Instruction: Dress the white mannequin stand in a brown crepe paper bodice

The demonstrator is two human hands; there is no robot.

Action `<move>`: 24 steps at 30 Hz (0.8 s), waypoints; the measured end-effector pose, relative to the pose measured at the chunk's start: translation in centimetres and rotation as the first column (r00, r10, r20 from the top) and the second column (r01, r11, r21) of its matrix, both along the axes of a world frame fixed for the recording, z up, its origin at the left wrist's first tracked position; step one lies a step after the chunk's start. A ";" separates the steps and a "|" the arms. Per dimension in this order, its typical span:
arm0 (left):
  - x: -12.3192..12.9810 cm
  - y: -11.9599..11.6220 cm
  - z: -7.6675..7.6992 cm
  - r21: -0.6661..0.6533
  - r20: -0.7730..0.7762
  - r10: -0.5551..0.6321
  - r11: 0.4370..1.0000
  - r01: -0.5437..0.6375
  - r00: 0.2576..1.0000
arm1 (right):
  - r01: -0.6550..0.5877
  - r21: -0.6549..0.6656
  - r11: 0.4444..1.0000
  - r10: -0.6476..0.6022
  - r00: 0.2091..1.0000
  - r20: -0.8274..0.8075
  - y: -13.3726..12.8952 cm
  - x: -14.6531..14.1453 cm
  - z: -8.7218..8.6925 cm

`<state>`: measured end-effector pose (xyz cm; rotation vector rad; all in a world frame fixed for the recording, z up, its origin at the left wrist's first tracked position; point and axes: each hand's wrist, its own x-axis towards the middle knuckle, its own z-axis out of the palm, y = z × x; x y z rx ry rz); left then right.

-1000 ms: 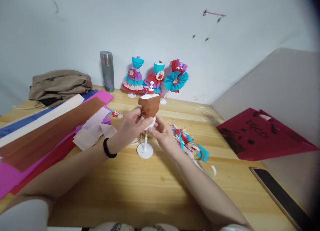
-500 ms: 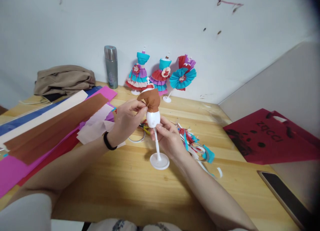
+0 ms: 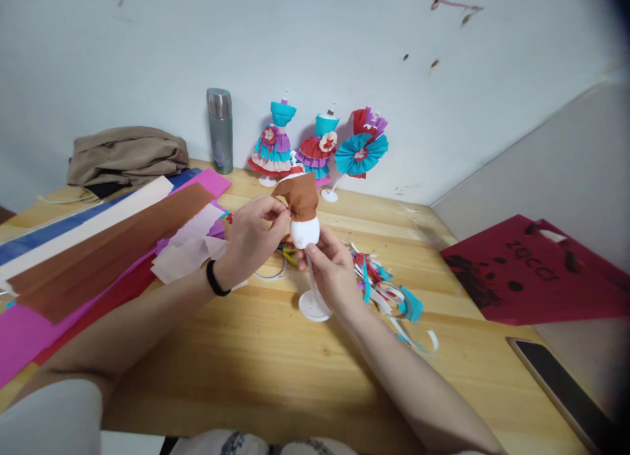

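Note:
A small white mannequin on a stand (image 3: 304, 233) is held up over the table, brown crepe paper (image 3: 304, 196) wrapped round its upper body and a red band at its neck. My left hand (image 3: 256, 235) pinches the gathered edge of the brown paper at the mannequin's left side. With its fingers wrapped round the lower body and stem, my right hand (image 3: 333, 268) holds the mannequin. The round white base (image 3: 315, 306) hangs below, partly behind my right hand.
Crepe paper strips (image 3: 113, 245) cover the table's left side. Behind stand a flask (image 3: 220, 133), brown cloth (image 3: 126, 156) and dressed mannequins (image 3: 282, 143). Paper scraps (image 3: 378, 278) and yellow-handled scissors (image 3: 287, 250) lie beyond my hands. At right are a red bag (image 3: 536, 271) and phone (image 3: 556, 383).
The mannequin has tilted, its base swinging slightly up and its lower body shifting a little to the right. Both hands keep their hold.

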<state>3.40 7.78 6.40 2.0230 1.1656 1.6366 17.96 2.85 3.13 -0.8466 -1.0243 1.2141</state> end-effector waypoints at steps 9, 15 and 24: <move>0.0 -0.4 0.5 -0.100 -0.027 -0.040 0.994 0.037 0.999 | 0.045 0.052 0.998 -0.047 0.998 0.050 0.6 0.0 -1.1; 0.3 -0.8 0.4 -0.100 0.059 -0.110 0.988 0.115 0.992 | -0.021 -0.030 0.999 0.020 0.999 -0.043 -0.2 -0.4 -0.1; 0.2 -1.4 0.3 0.123 -0.050 -0.113 0.985 0.118 0.992 | -0.248 -0.102 0.963 0.207 0.930 -0.305 0.0 -0.5 -0.1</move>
